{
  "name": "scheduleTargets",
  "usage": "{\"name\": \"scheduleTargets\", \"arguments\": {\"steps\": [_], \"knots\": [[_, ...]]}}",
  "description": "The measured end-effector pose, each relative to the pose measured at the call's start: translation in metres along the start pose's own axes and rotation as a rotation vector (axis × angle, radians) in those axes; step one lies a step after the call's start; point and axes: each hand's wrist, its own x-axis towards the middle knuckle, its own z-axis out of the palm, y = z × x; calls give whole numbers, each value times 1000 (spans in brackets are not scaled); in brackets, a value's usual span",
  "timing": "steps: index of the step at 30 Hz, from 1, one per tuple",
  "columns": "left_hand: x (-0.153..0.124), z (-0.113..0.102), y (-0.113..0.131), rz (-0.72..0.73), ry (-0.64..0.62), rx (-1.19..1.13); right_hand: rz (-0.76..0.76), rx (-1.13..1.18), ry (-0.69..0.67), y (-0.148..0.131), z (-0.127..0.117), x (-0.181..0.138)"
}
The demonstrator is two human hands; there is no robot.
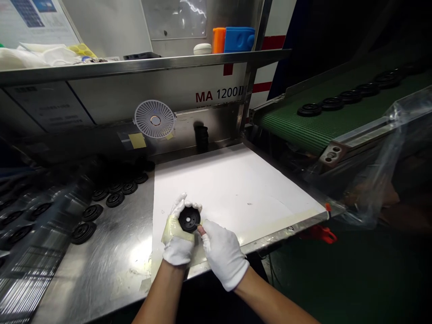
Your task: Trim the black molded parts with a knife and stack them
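A round black plastic wheel-like part (189, 219) with a small centre hole faces up toward me. My left hand (177, 231), in a white glove with a yellowish coated palm, is closed around its rim from the left. My right hand (222, 252), in a white glove with a bare fingertip showing, is closed in a pinch at the part's lower right edge. Whatever lies between those fingers, if anything, is too small to make out. Both hands are above the near left part of a white sheet (229, 189) on the metal table.
Several similar black parts (115, 199) lie on the metal table (111, 256) at left, beside clear plastic trays (67, 216). A dark stack (201, 137) stands at the back. More parts ride a green conveyor (293, 121) at right. A white fan (155, 119) hangs below the shelf (141, 66).
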Motion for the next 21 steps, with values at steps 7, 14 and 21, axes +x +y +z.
{"name": "scheduleTargets", "arguments": {"steps": [7,14,21], "knots": [[-12,0,11,-260,3,81,-1,-12,1,6,-2,3],[-5,-1,4,-127,15,34,0,2,-39,4,-5,-1],[-5,3,0,-44,16,6,-8,183,-90,3,-7,-2]]}}
